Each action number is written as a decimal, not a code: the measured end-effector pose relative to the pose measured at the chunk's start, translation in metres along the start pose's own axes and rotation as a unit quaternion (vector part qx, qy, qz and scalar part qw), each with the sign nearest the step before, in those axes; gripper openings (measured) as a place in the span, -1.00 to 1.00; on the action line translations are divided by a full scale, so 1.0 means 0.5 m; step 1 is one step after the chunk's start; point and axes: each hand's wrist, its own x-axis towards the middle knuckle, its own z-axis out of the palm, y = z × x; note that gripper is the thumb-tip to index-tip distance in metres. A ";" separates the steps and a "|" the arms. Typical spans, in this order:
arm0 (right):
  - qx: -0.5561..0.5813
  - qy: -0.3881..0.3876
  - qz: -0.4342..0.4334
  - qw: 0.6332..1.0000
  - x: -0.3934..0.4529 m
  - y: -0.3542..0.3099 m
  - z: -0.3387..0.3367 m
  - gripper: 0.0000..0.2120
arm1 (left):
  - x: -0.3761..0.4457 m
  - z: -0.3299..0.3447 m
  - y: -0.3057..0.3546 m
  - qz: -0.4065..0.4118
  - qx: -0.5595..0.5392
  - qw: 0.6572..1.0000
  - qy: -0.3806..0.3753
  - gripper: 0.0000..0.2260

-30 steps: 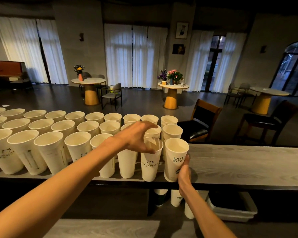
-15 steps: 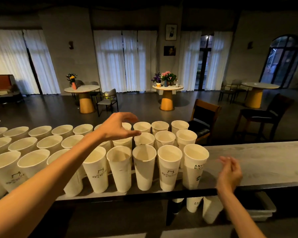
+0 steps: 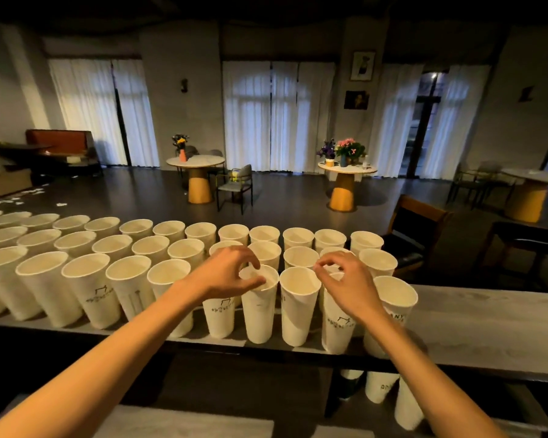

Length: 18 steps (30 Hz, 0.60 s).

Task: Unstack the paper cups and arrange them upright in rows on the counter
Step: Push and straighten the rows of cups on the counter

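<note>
Several white paper cups (image 3: 121,276) stand upright in three rows on the grey counter (image 3: 487,320), rims up. My left hand (image 3: 228,276) reaches in from the lower left and pinches the rim of one front-row cup (image 3: 258,314) between thumb and forefinger. My right hand (image 3: 350,282) comes in from the lower right, its fingertips pinched at the rim of another front-row cup (image 3: 336,330), two places further right. A free cup (image 3: 298,305) stands between them. The last front-row cup (image 3: 396,298) stands just right of my right hand.
Right of the cups the counter runs on as bare grey wood. A dark chair (image 3: 418,232) stands just behind the counter's far edge. More cups (image 3: 380,387) stand below the counter's front edge. Round tables with flowers (image 3: 345,172) are far back in the room.
Both hands have come down from above the cups onto the rims of two front-row cups. The right hand moved left from beside the row's end, and the camera view has shifted.
</note>
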 end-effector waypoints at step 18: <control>-0.176 -0.028 0.044 0.983 0.096 -0.038 0.081 -0.83 | 0.107 0.026 -0.034 0.049 0.093 0.994 0.040 -0.74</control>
